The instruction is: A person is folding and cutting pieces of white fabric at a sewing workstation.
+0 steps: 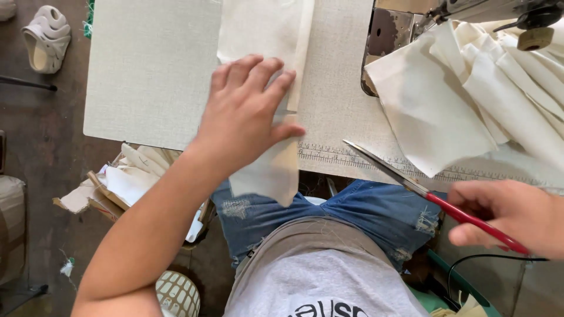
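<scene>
Cream cloth strip (267, 170) under left hand (247, 114), red-handled scissors (411, 185) in right hand (511, 217)

Bare table top (150, 70) left of the cloth strip (264, 35); heaped fabric (470, 100) and sewing machine (470, 9) crowding the right.

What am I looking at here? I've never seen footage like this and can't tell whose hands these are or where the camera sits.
The camera is worn on a person's head and looks down, so both hands are that person's own; their lap in jeans shows below. They sit at a table with a ruler printed along its near edge. The left hand presses flat on a cloth strip that hangs over the edge. The right hand holds red-handled scissors, blades pointing toward the strip. At the top right is a sewing machine with a cloth pile bunched beside it. On the floor lie scraps and a shoe.
</scene>
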